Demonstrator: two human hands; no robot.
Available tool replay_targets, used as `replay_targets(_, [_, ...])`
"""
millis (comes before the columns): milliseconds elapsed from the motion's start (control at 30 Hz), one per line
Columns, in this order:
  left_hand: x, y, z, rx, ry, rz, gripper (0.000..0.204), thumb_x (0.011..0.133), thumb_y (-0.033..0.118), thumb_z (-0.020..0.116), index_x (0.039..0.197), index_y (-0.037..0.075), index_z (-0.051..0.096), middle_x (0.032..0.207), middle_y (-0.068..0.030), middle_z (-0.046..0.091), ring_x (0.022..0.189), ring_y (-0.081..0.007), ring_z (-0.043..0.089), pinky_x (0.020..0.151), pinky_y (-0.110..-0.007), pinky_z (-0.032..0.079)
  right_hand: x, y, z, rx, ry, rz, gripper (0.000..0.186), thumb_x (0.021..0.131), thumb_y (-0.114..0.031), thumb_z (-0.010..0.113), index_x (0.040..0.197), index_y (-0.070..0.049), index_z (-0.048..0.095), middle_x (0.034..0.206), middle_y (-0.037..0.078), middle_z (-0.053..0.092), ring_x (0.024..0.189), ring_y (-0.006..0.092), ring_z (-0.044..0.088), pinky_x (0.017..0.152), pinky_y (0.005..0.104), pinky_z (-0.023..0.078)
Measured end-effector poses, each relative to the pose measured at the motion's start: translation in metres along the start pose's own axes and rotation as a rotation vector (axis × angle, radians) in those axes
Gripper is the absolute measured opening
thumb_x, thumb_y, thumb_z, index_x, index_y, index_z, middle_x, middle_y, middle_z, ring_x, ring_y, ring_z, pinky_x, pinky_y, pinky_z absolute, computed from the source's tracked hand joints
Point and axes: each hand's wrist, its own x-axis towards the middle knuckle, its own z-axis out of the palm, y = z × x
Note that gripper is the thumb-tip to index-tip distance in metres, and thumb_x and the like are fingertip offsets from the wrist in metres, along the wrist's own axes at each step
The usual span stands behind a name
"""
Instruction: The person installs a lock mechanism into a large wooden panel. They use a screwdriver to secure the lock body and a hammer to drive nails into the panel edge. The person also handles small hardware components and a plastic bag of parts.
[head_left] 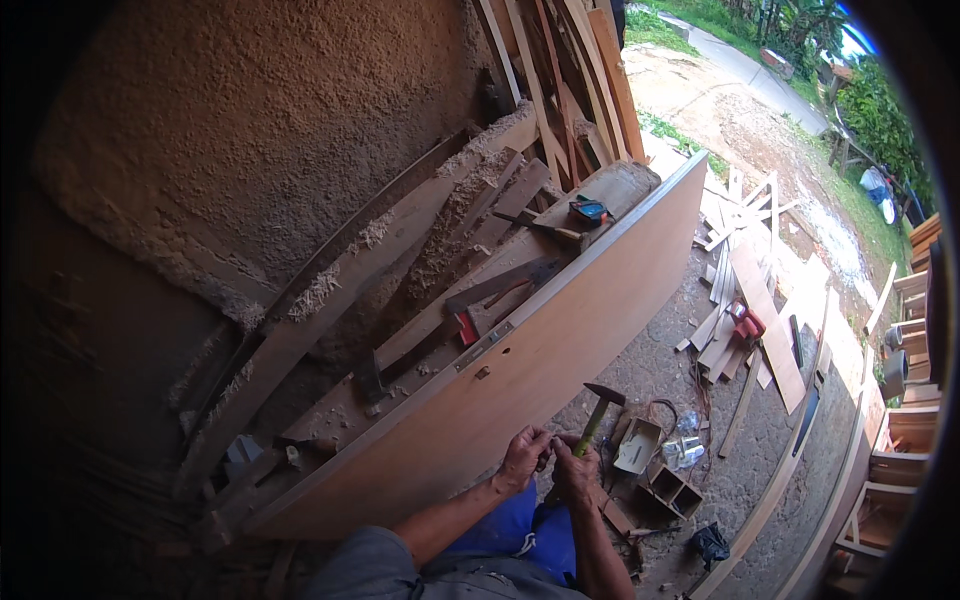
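A hammer (pixel 595 421) with a dark head and a yellow-green handle is in my right hand (pixel 576 472), its head pointing up and away. Right beside it, my left hand (pixel 525 456) is closed in a pinch; whatever its fingers hold is too small to make out. The two hands nearly touch in front of my blue trousers. Just beyond them a pale wooden door panel (pixel 590 330) stands on its long edge. Two small holes show in its face, and a metal lock plate (pixel 499 332) is set in its upper edge.
Behind the panel, a shaving-strewn workbench (pixel 410 350) carries tools, including a blue-and-black tape measure (pixel 590 209). At right on the floor lie an open box (pixel 638 446), a divided wooden box (pixel 670 492), a red power tool (pixel 745 322), a handsaw (pixel 806 422) and scattered wood strips.
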Motion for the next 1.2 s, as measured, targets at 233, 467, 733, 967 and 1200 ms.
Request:
replay_targets(233, [-0.003, 0.053, -0.01, 0.652, 0.113, 0.329, 0.016, 0.101, 0.021, 0.059, 0.098, 0.005, 0.063, 0.073, -0.005, 0.063, 0.066, -0.0152, 0.06, 0.06, -0.032, 0.05, -0.016, -0.051, 0.038, -0.229, -0.029, -0.13, 0.019, 0.096, -0.021, 0.07, 0.102, -0.003, 0.07, 0.061, -0.003, 0.055, 0.046, 0.0056, 0.047, 0.042, 0.024, 0.036])
replay_targets(467, [0.063, 0.154, -0.092, 1.419, 0.419, 0.626, 0.03, 0.098, 0.031, 0.059, 0.115, 0.006, 0.064, 0.099, -0.0186, 0.071, 0.096, -0.0399, 0.067, 0.086, -0.049, 0.051, -0.026, -0.077, 0.052, -0.191, -0.025, -0.076, 0.019, 0.097, -0.023, 0.068, 0.098, -0.004, 0.064, 0.06, -0.003, 0.051, 0.045, 0.007, 0.045, 0.04, 0.0263, 0.034])
replay_targets(733, [0.061, 0.162, -0.096, 1.705, 0.41, 0.656, 0.046, 0.09, 0.048, 0.067, 0.108, 0.006, 0.067, 0.104, -0.0188, 0.07, 0.104, -0.0397, 0.065, 0.091, -0.053, 0.048, -0.038, -0.077, 0.042, -0.192, 0.029, -0.035, 0.017, 0.096, -0.022, 0.069, 0.098, -0.005, 0.065, 0.06, -0.003, 0.05, 0.045, 0.0067, 0.044, 0.041, 0.0265, 0.036])
replay_targets(967, [0.064, 0.144, -0.101, 1.415, 0.286, 0.595, 0.045, 0.088, 0.049, 0.071, 0.093, 0.004, 0.07, 0.097, -0.0214, 0.07, 0.093, -0.0412, 0.067, 0.078, -0.05, 0.053, -0.031, -0.073, 0.037, -0.143, 0.002, -0.077, 0.019, 0.096, -0.022, 0.069, 0.102, -0.005, 0.066, 0.061, -0.003, 0.051, 0.045, 0.0056, 0.043, 0.04, 0.0264, 0.035])
replay_targets(1200, [0.036, 0.105, -0.052, 1.253, 0.293, 0.558, 0.037, 0.088, 0.041, 0.073, 0.092, 0.005, 0.07, 0.092, -0.0177, 0.066, 0.091, -0.0395, 0.066, 0.08, -0.049, 0.051, -0.002, -0.068, 0.019, -0.106, -0.004, -0.092, 0.026, 0.095, -0.024, 0.07, 0.109, -0.003, 0.063, 0.09, 0.007, 0.071, 0.068, 0.0139, 0.065, 0.057, 0.0296, 0.052])
